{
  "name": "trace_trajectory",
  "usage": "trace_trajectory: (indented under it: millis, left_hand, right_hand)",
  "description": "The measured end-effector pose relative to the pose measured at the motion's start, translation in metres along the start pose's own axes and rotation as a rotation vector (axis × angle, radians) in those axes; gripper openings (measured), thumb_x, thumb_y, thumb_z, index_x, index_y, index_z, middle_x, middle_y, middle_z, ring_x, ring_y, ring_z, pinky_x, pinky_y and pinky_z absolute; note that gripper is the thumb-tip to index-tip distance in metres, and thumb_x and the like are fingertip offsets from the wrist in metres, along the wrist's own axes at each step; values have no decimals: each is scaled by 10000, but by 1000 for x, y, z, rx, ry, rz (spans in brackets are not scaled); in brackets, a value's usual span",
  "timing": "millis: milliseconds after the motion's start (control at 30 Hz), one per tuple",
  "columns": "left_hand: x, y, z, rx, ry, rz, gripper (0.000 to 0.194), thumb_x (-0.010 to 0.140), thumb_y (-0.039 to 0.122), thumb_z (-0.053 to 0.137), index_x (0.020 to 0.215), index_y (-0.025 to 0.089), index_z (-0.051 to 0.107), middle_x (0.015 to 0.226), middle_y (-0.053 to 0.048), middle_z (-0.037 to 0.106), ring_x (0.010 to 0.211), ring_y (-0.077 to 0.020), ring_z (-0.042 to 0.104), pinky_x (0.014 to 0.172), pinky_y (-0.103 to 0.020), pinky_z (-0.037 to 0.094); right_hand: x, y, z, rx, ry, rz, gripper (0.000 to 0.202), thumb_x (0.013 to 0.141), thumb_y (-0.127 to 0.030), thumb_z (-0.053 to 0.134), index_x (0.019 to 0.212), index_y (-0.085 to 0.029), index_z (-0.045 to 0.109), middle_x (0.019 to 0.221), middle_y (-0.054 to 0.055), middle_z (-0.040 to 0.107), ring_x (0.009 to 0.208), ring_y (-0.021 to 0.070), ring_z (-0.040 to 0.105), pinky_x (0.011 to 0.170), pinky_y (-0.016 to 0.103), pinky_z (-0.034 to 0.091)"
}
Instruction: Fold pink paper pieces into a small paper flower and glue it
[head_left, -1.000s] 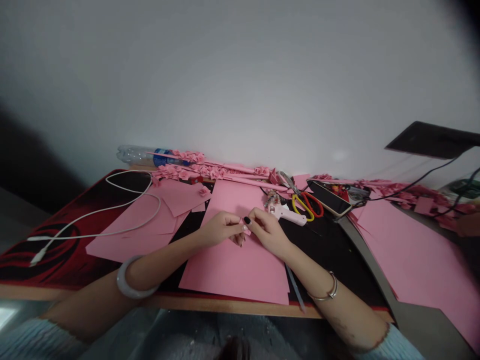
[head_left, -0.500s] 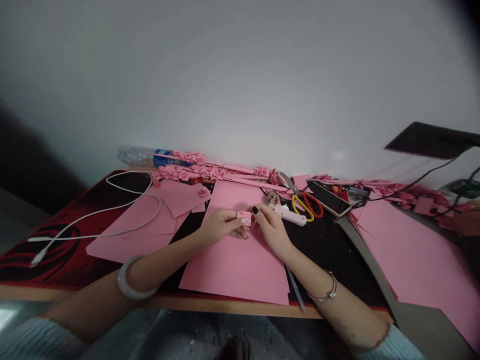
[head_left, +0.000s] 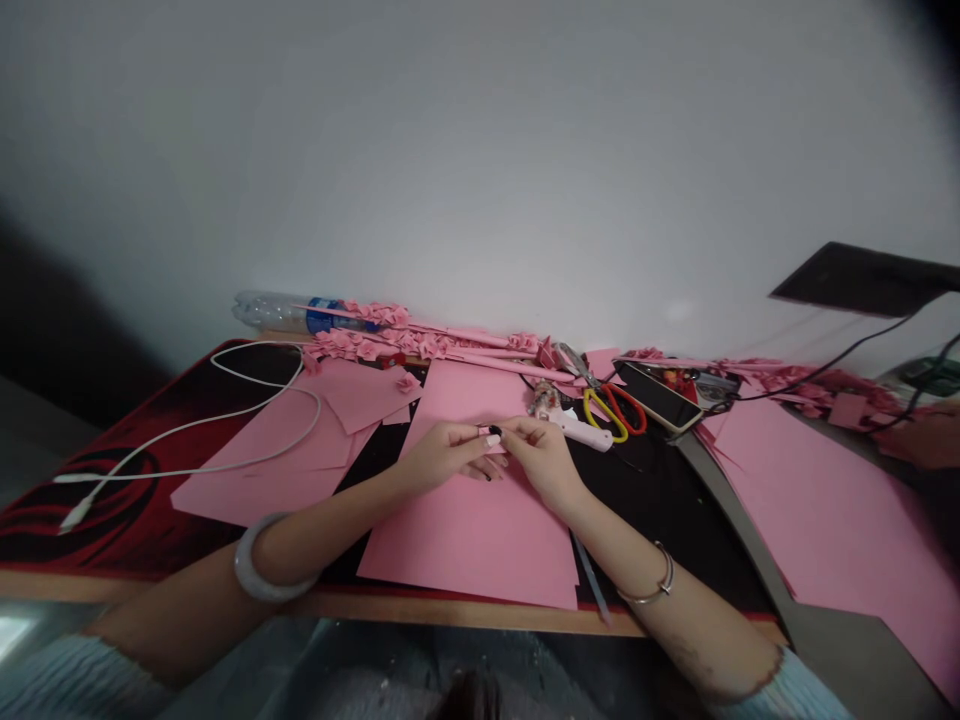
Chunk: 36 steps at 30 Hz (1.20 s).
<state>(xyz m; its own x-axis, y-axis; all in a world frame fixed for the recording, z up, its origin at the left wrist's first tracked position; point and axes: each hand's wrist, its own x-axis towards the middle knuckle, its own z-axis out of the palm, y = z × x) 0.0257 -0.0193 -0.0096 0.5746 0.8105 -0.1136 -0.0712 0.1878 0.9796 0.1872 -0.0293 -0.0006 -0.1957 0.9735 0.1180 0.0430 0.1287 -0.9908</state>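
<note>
Between my hands is a small piece of pink paper (head_left: pixel 495 449), mostly covered by my fingers. My left hand (head_left: pixel 448 453) pinches it from the left, thumb on top. From the right, my right hand (head_left: pixel 541 459) pinches the same piece, its dark-nailed thumb close to my left thumb. Both hands hover over a large pink paper sheet (head_left: pixel 469 550) on the dark mat. Right of my right hand lie a white glue gun (head_left: pixel 581 430) and scissors (head_left: pixel 619 415) with yellow and red handles.
Pink paper flowers (head_left: pixel 360 345) on stems line the wall beside a plastic bottle (head_left: pixel 274 311). A white cable (head_left: pixel 187 471) loops over pink sheets on the left. A phone (head_left: pixel 660 395) lies back right, and a pen (head_left: pixel 591 578) near the front edge. More pink sheets (head_left: pixel 847 530) rest far right.
My right hand has shifted slightly left, bringing its thumb onto the small paper near my left thumb. Less of the paper shows now.
</note>
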Motion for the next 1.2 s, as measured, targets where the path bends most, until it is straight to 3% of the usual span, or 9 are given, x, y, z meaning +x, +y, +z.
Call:
trace_trajectory:
  millis: [233, 367, 533, 700, 1033, 1200]
  left_hand:
    - [0, -2, -1, 48, -13, 32, 331, 800, 405, 522, 892, 105, 625, 884, -115, 678, 623, -144, 652, 607, -251, 512]
    - [-1, -1, 0, 45, 14, 36, 332, 810, 404, 506, 852, 98, 628, 832, -106, 684, 624, -150, 655, 611, -251, 515]
    - [0, 0, 0, 6, 55, 44, 307, 806, 382, 520, 851, 100, 634, 774, -94, 690, 654, -155, 657, 639, -260, 521]
    - [-2, 3, 2, -10, 78, 49, 314, 793, 393, 534, 788, 94, 628, 725, -89, 687, 631, -148, 652, 637, -266, 523]
    - [-2, 2, 2, 72, 49, 88, 279, 790, 364, 551, 801, 103, 649, 711, -83, 688, 648, -154, 662, 627, -252, 521]
    - [-2, 5, 1, 55, 44, -5, 301, 739, 386, 608, 834, 103, 644, 717, -91, 692, 658, -172, 666, 632, -266, 517]
  right_hand:
    - [1, -3, 2, 75, 90, 10, 127, 678, -269, 659, 658, -143, 652, 653, 27, 659, 559, 116, 564, 548, 245, 452]
    - [0, 0, 0, -104, 119, -67, 129, 722, -257, 617, 717, -141, 672, 728, 61, 684, 652, 153, 606, 624, 278, 475]
    - [-5, -3, 0, -332, 104, -255, 200, 812, -228, 505, 879, -172, 685, 960, 83, 680, 877, 195, 620, 761, 316, 475]
    - [-8, -8, -1, -463, 84, -383, 225, 824, -220, 487, 928, -203, 686, 994, 73, 677, 907, 195, 619, 825, 336, 459]
    - [-1, -4, -2, -238, 80, -137, 168, 769, -225, 548, 819, -157, 693, 853, 71, 699, 745, 171, 632, 696, 293, 487]
    - [-1, -6, -2, -194, 60, -114, 126, 741, -223, 574, 766, -165, 684, 755, 38, 686, 682, 153, 610, 663, 291, 487]
